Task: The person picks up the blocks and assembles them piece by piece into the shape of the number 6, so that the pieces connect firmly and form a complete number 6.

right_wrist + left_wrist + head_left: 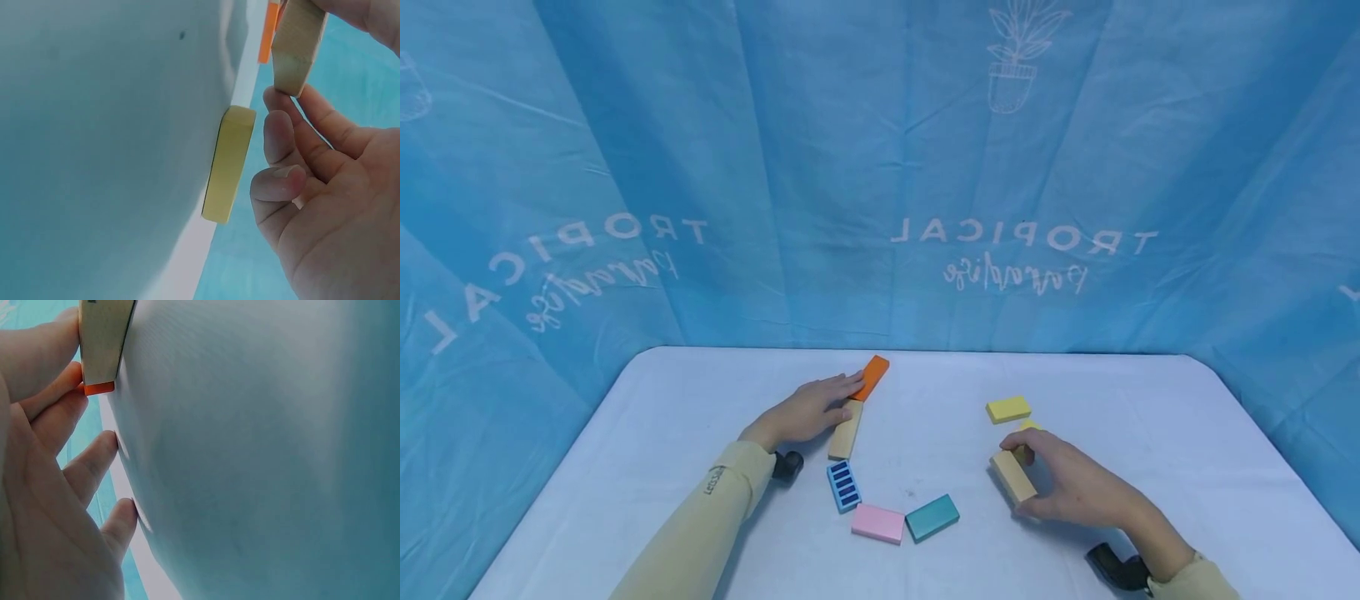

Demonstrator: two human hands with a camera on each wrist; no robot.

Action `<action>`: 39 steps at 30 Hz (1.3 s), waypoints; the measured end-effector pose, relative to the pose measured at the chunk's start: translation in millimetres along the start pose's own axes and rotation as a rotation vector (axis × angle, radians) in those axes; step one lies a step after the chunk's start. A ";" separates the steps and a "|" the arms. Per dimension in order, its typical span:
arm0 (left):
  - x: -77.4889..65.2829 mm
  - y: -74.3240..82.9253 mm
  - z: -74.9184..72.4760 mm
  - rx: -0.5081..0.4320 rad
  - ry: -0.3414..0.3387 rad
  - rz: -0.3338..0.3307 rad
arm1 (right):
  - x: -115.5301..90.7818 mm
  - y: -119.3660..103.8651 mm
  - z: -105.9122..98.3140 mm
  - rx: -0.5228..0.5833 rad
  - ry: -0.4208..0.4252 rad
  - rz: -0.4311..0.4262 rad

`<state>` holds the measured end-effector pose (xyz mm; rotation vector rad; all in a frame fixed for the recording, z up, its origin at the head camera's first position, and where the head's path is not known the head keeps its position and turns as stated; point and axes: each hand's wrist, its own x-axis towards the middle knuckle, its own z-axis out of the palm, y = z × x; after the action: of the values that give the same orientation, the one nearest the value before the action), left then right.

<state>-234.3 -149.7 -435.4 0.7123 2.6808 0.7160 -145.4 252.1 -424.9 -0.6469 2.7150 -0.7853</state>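
My left hand (808, 408) reaches over the table with extended fingers touching the orange block (875, 375). Its thumb rests at a plain wooden block (846, 433) that lies end to end with the orange one. My right hand (1071, 483) pinches another plain wooden block (1012, 477) between thumb and fingertips, tilted just above the cloth. Behind that hand a yellow block (1008, 409) lies flat, and a second yellow block (1030, 426) is mostly hidden by the fingers. In the right wrist view, the held wooden block (297, 53) sits at the fingertips.
A blue block with dark bars (844, 487), a pink block (878, 524) and a teal block (932, 518) continue the curved row from the wooden one. White cloth (760, 550) covers the table. A blue printed curtain (820, 167) hangs behind and at both sides.
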 end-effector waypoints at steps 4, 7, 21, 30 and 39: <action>-0.5 0.3 0.3 0.004 0.004 -0.002 | 1.4 -4.2 1.4 -0.021 0.003 -0.012; -0.6 1.0 0.6 0.007 0.002 0.000 | 3.2 -8.1 3.2 -0.027 0.006 -0.018; 0.4 0.6 0.7 0.007 -0.005 -0.007 | 11.2 -20.5 7.7 -0.058 0.003 -0.027; -0.3 1.3 -0.2 0.006 0.001 -0.007 | 18.2 -28.5 8.4 -0.120 -0.009 -0.052; -0.2 1.6 -0.7 0.003 -0.004 -0.004 | 25.2 -34.3 12.8 -0.144 -0.004 -0.041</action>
<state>-233.8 -148.9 -433.9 0.7076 2.6797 0.7087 -151.2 208.4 -419.1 -0.7356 2.7820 -0.6004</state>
